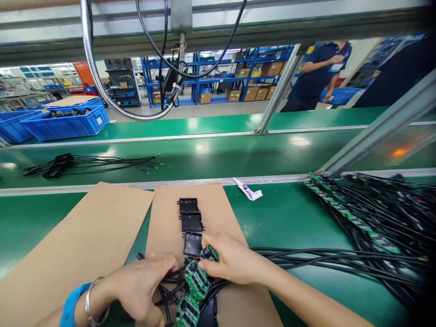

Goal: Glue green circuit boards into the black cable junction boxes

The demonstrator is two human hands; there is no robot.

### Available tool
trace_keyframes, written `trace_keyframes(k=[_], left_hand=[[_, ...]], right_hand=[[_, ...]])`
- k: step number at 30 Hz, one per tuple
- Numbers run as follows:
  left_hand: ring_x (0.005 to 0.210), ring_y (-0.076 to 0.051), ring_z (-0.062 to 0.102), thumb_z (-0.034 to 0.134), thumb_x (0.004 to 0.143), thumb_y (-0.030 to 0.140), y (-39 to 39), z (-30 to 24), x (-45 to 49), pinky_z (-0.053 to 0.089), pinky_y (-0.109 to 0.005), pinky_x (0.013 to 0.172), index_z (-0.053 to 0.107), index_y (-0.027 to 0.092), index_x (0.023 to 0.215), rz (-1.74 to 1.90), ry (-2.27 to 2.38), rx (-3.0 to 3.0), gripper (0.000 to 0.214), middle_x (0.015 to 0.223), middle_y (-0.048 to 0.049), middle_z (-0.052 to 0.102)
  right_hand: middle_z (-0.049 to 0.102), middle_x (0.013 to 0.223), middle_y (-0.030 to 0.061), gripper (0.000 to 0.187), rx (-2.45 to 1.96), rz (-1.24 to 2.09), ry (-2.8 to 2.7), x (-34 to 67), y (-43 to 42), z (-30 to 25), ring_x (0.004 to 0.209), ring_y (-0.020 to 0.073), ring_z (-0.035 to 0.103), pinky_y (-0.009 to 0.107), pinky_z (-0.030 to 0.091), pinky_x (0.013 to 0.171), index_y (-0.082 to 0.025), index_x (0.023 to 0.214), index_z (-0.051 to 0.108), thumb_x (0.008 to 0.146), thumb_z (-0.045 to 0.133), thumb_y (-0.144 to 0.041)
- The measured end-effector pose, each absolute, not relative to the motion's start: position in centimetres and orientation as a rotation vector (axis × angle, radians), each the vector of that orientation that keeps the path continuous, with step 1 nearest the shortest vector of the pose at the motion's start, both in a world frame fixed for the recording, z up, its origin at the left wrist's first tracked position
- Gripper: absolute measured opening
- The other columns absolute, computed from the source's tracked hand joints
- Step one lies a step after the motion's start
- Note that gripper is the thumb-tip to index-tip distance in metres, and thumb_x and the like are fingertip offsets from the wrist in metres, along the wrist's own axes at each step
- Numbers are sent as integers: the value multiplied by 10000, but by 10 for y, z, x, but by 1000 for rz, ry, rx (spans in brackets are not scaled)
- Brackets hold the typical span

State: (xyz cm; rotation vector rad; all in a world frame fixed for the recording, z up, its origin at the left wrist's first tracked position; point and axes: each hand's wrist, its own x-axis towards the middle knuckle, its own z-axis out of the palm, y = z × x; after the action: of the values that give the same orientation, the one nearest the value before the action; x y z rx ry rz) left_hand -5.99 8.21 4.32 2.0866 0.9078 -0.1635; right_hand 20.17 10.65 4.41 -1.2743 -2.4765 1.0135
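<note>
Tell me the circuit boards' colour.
The circuit boards are green with black components; clearest in the head view.

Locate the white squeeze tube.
In the head view, right of centre, the white tube lies on the green bench by the far end of the right-hand cardboard sheet, near the metal rail.

Two hands [235, 261]; three green boards [197, 279] between them; three black casings [191, 222] beyond; two cardboard sheets [78, 227]

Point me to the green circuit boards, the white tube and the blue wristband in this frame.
Green circuit boards [197, 279]: head view, middle board's face.
White tube [248, 189]: head view, middle of its body.
Blue wristband [72, 304]: head view, outer side of strap.
</note>
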Motion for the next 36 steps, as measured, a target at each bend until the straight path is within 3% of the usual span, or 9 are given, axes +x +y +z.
trace_keyframes(k=[4,7,12,15,17,21,26,32,36], left_hand=[[741,-158,425,572,810,375,89,39,-62,348,-263,654,484,203,881,13,953,1876,206,854,11,510],[686,-140,401,360,949,477,90,28,-58,338,-256,637,467,187,789,145,1015,1683,349,749,13,486],[639,-122,417,480,899,541,85,21,-56,330,-231,586,428,195,806,184,998,1497,362,728,19,546],[677,-138,480,388,951,500,89,41,-61,369,-242,625,460,195,817,342,1163,1706,341,759,4,580],[652,-141,491,327,977,469,101,56,-64,377,-246,616,464,202,830,510,1338,1851,333,714,16,548],[652,-159,542,339,983,361,142,58,-62,390,-255,610,495,205,846,492,1673,2202,260,715,9,564],[785,-230,599,412,936,235,183,17,-53,433,-319,693,552,170,812,352,1763,2347,198,858,-81,597],[1013,-281,531,447,938,275,167,12,-56,406,-412,897,587,150,969,335,1704,2438,190,1015,-128,585],[822,-208,564,616,840,471,117,32,-54,437,-309,727,580,186,859,239,1239,2311,287,889,-50,607]], right_hand=[[580,826,22,164,-1274,886,-2581,196,99,41,707,154,486,254,329,623,-186,857,492,791,606,-283],[581,807,33,112,-1261,710,-2675,189,96,38,681,158,491,262,296,591,-183,839,479,804,571,-236],[581,768,25,88,-1272,721,-2691,192,98,49,671,156,505,257,293,579,-182,874,481,827,546,-216],[583,816,8,337,-1293,1063,-2478,212,115,68,676,137,506,233,348,579,-194,955,489,783,655,-431],[587,849,11,408,-1264,1157,-2389,229,136,74,655,119,506,222,371,567,-187,1003,492,751,676,-450],[575,789,24,180,-1322,874,-2279,249,180,51,650,124,512,247,389,600,-167,894,516,884,468,-340],[593,810,59,140,-1385,578,-2327,241,206,5,769,177,527,314,395,730,-168,775,570,868,484,-230],[593,944,123,198,-1451,344,-2327,230,185,7,962,258,459,406,357,859,-165,910,644,894,457,-229],[563,932,84,169,-1140,625,-2509,212,135,30,929,237,461,376,392,834,-185,905,637,819,593,-324]])
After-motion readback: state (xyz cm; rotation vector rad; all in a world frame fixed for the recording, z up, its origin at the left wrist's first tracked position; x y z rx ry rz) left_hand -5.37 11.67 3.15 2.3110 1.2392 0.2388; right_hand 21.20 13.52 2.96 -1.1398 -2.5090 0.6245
